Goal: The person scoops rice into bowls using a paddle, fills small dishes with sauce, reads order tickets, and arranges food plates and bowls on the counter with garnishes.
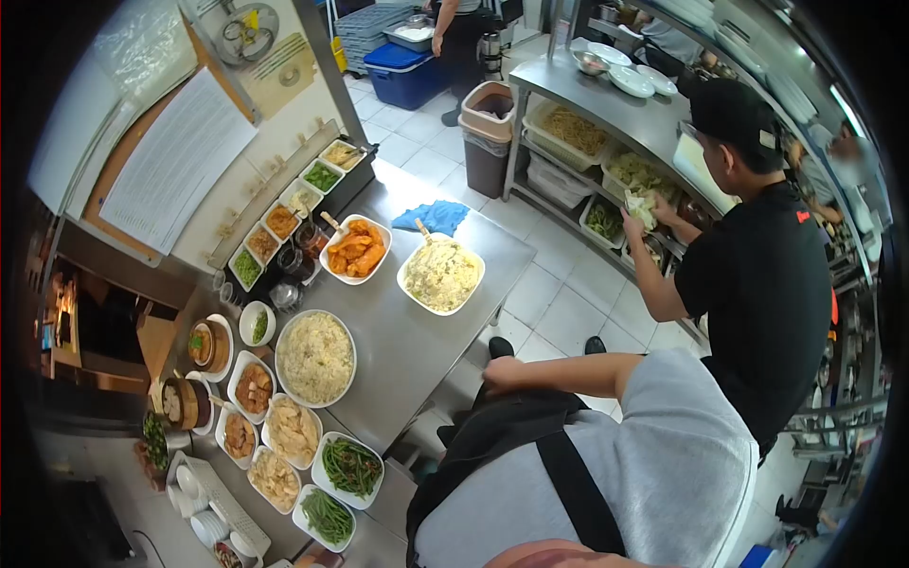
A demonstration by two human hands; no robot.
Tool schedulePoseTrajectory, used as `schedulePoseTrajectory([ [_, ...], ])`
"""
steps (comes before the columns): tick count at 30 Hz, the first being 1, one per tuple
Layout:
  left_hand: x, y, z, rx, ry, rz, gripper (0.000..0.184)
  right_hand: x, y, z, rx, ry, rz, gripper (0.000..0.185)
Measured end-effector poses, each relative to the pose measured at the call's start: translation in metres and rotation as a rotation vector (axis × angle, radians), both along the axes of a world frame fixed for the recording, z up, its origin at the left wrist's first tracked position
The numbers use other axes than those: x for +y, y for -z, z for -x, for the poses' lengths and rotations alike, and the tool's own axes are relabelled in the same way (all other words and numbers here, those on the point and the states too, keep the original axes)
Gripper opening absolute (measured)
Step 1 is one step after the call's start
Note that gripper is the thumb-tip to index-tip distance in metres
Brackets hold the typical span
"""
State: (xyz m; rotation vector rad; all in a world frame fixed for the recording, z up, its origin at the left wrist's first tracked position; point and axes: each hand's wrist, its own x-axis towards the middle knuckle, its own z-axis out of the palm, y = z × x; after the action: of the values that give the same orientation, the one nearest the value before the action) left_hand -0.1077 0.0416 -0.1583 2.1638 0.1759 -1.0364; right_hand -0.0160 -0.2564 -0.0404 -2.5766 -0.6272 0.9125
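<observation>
"What are the fingers doing?"

"My right hand (504, 373) is hanging low by the black apron (502, 435). Its fingers are turning out of sight, so I cannot tell whether they are lying apart or together, or whether they are touching the cloth. My left hand is lying outside the view."

"And the apron?"

"It is covering the waist, low in the middle of my view, just right of the table (398, 355)."

"What is the table carrying?"

"Mash (441, 275) is sitting near its far corner, with orange food (357, 251) beside it and a blue rag (431, 216) lying behind. Rice (315, 358) is filling a round bowl farther left, and beans (350, 464) are standing right by the near edge."

"Who else am I seeing?"

"A co-worker (757, 275) in black is standing on the right, facing the shelves (606, 102) and holding pale leaves (642, 208) in both hands."

"Any open room?"

"Bare steel is running between the rice and the near edge. Tiled floor (559, 293) is opening between the table and the shelves."
</observation>
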Motion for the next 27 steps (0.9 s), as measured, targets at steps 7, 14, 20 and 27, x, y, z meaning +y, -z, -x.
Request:
schedulePoseTrajectory([
  [7, 0.008, 0.001, -0.004, 0.021, 0.062, -0.023, 0.030, -0.029, 0.073, 0.017, 0.299, 0.090, 0.110, 0.044],
  [14, 0.012, 0.000, -0.002, 0.020, 0.081, -0.036, 0.029, -0.025, 0.086, 0.015, 0.226, -0.132, 0.150, 0.028],
  [20, 0.017, 0.001, 0.002, 0.014, 0.090, -0.040, 0.028, -0.025, 0.080, 0.026, 0.142, 0.112, 0.066, 0.025],
  [27, 0.021, 0.002, 0.009, 0.004, 0.093, -0.047, 0.027, -0.012, 0.020, 0.032, 0.248, 0.251, 0.011, 0.050],
])
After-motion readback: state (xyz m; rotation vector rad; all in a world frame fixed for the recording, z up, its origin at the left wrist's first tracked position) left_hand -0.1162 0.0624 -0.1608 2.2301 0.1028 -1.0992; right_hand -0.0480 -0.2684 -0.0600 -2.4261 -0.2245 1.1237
